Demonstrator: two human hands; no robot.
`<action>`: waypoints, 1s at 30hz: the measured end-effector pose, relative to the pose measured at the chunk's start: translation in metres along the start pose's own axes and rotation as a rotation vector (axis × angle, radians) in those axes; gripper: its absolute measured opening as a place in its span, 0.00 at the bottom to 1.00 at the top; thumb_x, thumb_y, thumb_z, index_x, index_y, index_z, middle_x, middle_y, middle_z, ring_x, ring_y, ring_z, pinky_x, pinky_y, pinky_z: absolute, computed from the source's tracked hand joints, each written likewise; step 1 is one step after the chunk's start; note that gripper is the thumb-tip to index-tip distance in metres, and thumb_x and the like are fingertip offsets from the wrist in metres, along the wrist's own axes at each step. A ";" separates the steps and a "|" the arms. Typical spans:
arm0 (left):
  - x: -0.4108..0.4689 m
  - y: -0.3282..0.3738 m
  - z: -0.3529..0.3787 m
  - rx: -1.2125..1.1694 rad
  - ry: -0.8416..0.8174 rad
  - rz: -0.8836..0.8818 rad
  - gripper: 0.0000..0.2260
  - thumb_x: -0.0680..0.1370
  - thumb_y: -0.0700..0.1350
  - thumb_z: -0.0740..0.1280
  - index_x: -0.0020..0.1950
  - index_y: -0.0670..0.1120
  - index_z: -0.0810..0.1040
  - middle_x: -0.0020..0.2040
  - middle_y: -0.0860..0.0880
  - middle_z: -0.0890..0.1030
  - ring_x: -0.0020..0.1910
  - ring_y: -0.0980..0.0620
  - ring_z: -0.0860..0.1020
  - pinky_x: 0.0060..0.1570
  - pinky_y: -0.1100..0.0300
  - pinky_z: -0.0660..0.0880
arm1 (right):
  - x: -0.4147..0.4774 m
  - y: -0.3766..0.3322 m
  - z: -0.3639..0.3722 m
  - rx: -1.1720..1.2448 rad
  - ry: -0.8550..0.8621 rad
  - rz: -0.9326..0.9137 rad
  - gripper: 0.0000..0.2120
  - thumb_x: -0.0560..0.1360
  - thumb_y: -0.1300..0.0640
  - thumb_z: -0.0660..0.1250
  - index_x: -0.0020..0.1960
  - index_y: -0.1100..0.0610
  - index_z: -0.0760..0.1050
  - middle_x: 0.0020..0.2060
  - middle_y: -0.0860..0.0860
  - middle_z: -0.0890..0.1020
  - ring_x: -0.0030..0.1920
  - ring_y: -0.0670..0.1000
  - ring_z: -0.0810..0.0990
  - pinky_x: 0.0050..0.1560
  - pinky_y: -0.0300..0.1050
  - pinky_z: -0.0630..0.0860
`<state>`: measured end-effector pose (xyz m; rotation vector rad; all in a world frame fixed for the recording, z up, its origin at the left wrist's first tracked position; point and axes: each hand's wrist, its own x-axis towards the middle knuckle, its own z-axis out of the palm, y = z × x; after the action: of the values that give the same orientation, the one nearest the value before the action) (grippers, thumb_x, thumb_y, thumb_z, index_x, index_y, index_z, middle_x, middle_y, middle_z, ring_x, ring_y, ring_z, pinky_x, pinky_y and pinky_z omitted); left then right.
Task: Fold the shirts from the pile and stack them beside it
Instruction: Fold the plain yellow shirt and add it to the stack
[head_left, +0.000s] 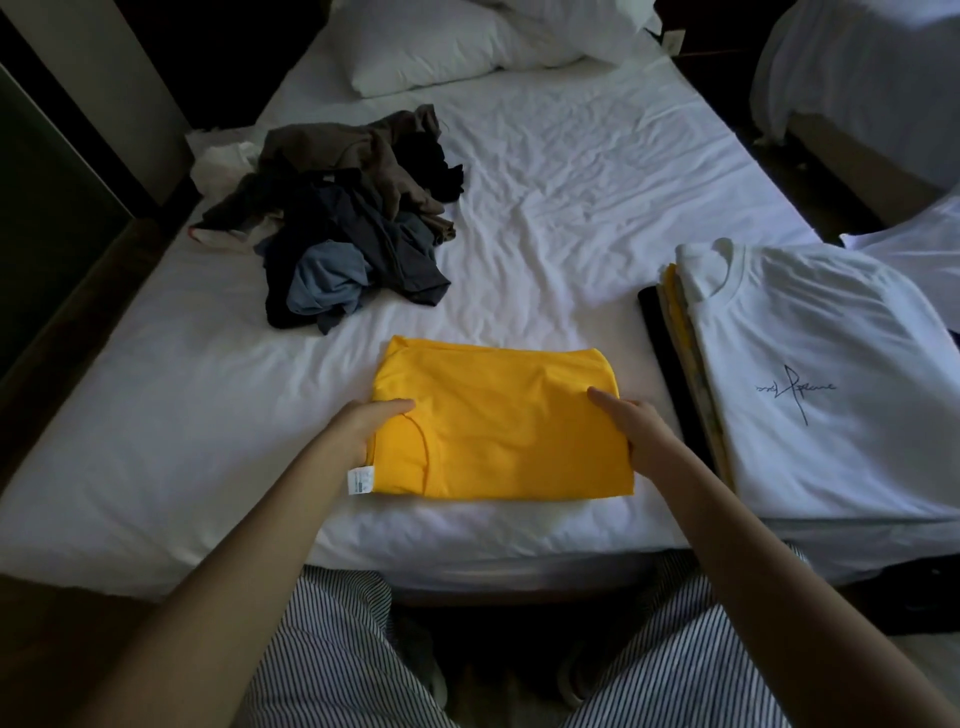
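A yellow shirt (498, 426), folded into a rectangle, lies on the white bed (571, 171) near its front edge. My left hand (363, 428) grips its left side, thumb on top and fingers tucked under the cloth. My right hand (631, 426) holds its right side the same way. A pile of unfolded dark shirts (348, 228), brown, navy, blue and black, lies at the back left. To the right stands a stack of folded shirts (810, 374) with a white printed shirt on top.
Pillows (441, 47) lie at the head of the bed. A second bed (862, 78) stands at the right, with a dark gap between. A white label (360, 480) sticks out of the yellow shirt's left corner. My striped trousers (332, 654) touch the bed's front edge.
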<state>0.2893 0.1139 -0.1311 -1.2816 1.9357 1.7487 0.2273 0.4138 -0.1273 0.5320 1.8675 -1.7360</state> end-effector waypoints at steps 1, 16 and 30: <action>-0.006 0.005 0.002 -0.004 -0.057 -0.038 0.28 0.73 0.47 0.73 0.69 0.39 0.69 0.64 0.37 0.75 0.60 0.38 0.75 0.57 0.45 0.73 | -0.002 -0.001 -0.002 0.019 -0.058 0.036 0.27 0.74 0.48 0.68 0.67 0.62 0.68 0.57 0.58 0.77 0.54 0.60 0.77 0.54 0.59 0.74; -0.074 0.124 0.049 0.070 -0.188 0.432 0.22 0.76 0.37 0.68 0.69 0.42 0.68 0.64 0.42 0.75 0.50 0.45 0.77 0.52 0.49 0.73 | -0.045 -0.024 -0.055 0.579 -0.225 -0.169 0.36 0.65 0.54 0.76 0.69 0.58 0.67 0.60 0.61 0.78 0.56 0.62 0.79 0.45 0.57 0.79; -0.136 0.266 0.292 0.833 -0.397 1.054 0.16 0.73 0.40 0.72 0.60 0.40 0.78 0.53 0.47 0.78 0.52 0.53 0.76 0.51 0.61 0.72 | -0.094 0.006 -0.180 0.977 0.081 -0.524 0.14 0.79 0.67 0.54 0.59 0.54 0.68 0.47 0.50 0.78 0.33 0.42 0.82 0.32 0.40 0.81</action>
<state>0.0703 0.4088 0.0688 0.4166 2.7545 1.0121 0.2836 0.5998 -0.0676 0.4651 1.1325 -3.0063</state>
